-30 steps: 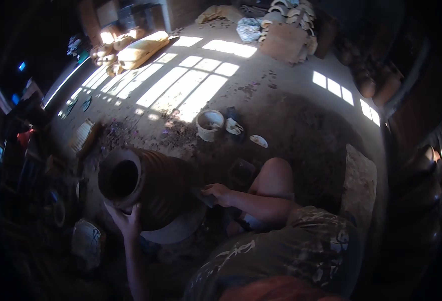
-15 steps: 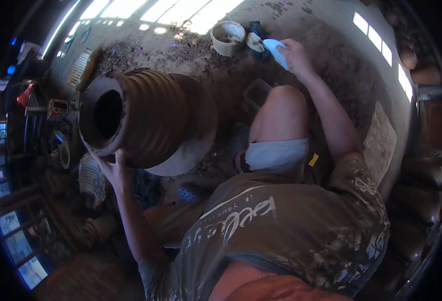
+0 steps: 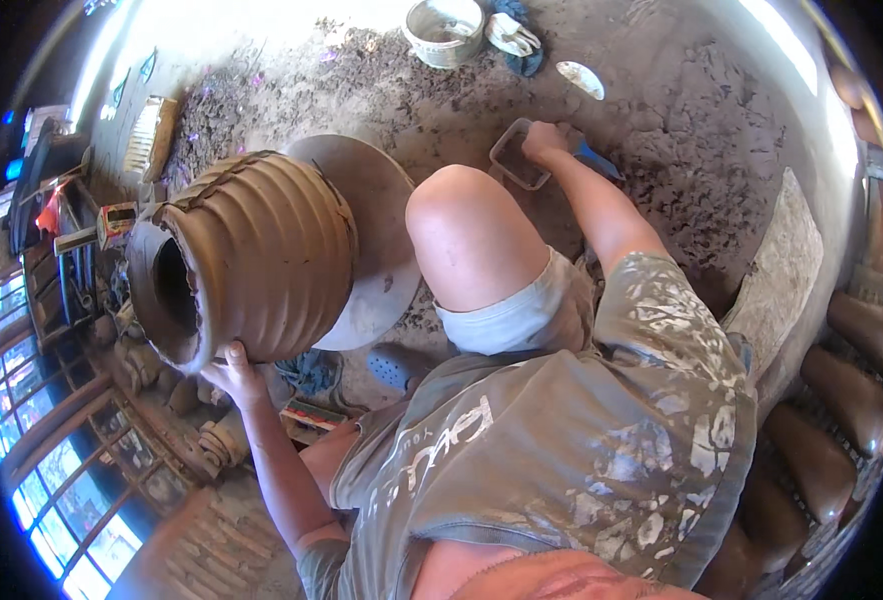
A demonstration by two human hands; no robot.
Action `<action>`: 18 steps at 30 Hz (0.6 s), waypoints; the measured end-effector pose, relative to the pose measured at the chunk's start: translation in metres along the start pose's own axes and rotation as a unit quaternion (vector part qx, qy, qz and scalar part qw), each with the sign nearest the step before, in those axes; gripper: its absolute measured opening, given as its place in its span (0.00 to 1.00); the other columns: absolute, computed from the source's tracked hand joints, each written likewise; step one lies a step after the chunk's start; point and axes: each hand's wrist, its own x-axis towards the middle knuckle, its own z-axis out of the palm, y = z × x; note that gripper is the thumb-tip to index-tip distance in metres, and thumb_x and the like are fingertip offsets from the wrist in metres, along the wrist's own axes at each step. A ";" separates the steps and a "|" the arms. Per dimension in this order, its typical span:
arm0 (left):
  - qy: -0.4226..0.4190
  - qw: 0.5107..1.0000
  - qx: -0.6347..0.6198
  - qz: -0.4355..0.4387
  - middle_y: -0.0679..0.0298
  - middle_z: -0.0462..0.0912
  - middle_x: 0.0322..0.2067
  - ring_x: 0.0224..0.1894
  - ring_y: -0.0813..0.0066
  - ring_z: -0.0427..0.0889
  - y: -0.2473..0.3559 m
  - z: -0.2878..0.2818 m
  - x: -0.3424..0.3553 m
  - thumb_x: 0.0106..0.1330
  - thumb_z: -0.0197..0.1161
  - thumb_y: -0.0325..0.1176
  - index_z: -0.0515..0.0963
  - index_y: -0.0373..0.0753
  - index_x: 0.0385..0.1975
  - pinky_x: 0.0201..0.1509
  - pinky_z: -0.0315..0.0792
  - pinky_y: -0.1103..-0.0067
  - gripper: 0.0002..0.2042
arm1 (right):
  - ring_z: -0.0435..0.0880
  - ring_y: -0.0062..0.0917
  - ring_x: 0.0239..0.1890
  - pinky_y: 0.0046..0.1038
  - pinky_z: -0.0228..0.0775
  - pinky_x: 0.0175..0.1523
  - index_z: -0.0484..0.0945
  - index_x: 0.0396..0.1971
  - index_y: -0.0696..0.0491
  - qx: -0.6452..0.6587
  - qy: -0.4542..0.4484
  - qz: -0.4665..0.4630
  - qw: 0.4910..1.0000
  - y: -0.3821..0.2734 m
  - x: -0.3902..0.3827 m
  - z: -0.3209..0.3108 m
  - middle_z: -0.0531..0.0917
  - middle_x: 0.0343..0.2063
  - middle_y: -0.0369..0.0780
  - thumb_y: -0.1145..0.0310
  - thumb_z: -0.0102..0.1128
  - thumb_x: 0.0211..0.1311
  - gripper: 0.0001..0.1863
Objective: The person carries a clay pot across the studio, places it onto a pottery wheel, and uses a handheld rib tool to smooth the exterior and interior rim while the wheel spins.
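Observation:
My left hand [image 3: 241, 375] grips the lower rim of a large ridged brown clay pot [image 3: 271, 255], which leans over to the left with its dark mouth outward. A round grey disc [image 3: 361, 175] stands behind the pot's right side. My right hand [image 3: 546, 145] is reached past my knee, closed at a clear plastic container [image 3: 511, 160]; what its fingers hold is hidden. A flat blue object [image 3: 596, 165] shows just right of that hand, partly behind it.
A white bucket [image 3: 441, 40], pale gloves [image 3: 511, 38] and a small white dish [image 3: 579, 78] lie ahead on the clay-strewn floor [image 3: 681, 130]. A pale board [image 3: 781, 250] lies at the right; large brown pots [image 3: 811, 450] line that side. Stools [image 3: 51, 270] and windows are left.
My right hand has swung out, then drawn back to the plastic container. The pot appears turned, showing more of its ridged side. The view has shifted and brightened.

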 end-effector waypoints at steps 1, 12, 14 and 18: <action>0.018 1.000 0.006 0.008 0.49 0.66 0.68 0.67 0.58 0.68 -0.007 -0.003 -0.002 0.61 0.71 0.63 0.57 0.29 0.71 0.71 0.61 0.58 0.51 | 0.84 0.50 0.57 0.45 0.75 0.63 0.86 0.49 0.56 0.005 0.000 0.003 1.000 -0.002 0.000 0.008 0.85 0.53 0.52 0.68 0.54 0.63 0.19; -0.099 0.987 0.089 0.094 0.61 0.85 0.42 0.45 0.72 0.81 -0.043 -0.030 0.006 0.62 0.66 0.50 0.83 0.27 0.51 0.57 0.73 0.70 0.29 | 0.81 0.46 0.62 0.43 0.73 0.65 0.86 0.52 0.52 -0.088 -0.058 -0.060 0.993 -0.020 -0.008 0.004 0.82 0.58 0.51 0.65 0.55 0.65 0.19; -0.113 0.993 -0.019 0.004 0.55 0.85 0.45 0.55 0.64 0.80 -0.036 -0.032 0.004 0.55 0.73 0.63 0.81 0.26 0.50 0.69 0.65 0.63 0.40 | 0.83 0.46 0.58 0.43 0.75 0.61 0.87 0.50 0.53 -0.086 -0.038 -0.073 0.993 -0.020 -0.005 -0.004 0.84 0.55 0.52 0.67 0.59 0.60 0.19; -0.145 0.985 -0.013 0.092 0.50 0.78 0.58 0.64 0.59 0.74 -0.052 -0.025 0.054 0.48 0.72 0.74 0.70 0.25 0.62 0.73 0.60 0.63 0.56 | 0.87 0.41 0.44 0.44 0.77 0.49 0.86 0.48 0.54 0.216 -0.071 -0.084 0.970 0.034 0.043 -0.014 0.87 0.45 0.47 0.68 0.64 0.56 0.19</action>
